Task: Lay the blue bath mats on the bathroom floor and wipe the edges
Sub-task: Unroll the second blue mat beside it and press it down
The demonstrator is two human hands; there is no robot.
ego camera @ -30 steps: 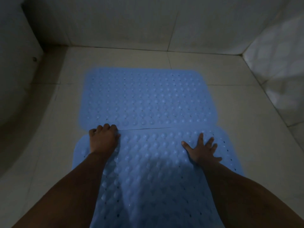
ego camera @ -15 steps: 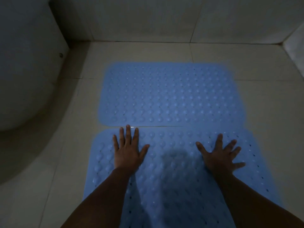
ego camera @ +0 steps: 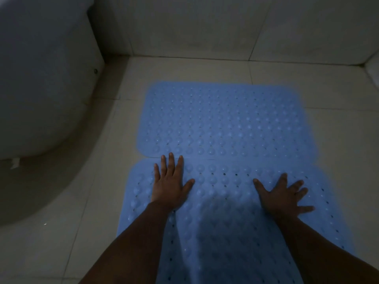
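Two blue bubbled bath mats lie flat on the tiled floor, edge to edge. The far mat reaches toward the back wall; the near mat runs toward me and out of the bottom of the view. My left hand rests palm down near the near mat's far left corner, fingers together, fingertips at the seam between the mats. Palm down on the same mat farther right lies my right hand, with its fingers spread wide. Neither hand holds anything.
A white toilet base bulges in from the left, with a small scrap at its foot. Tiled walls close the back and right. Bare floor tiles border the mats on the left and right.
My left hand went from curled fingers at the near mat's far edge to lying flat. My right hand stayed flat with fingers spread. The view has shifted left, showing more of the toilet.
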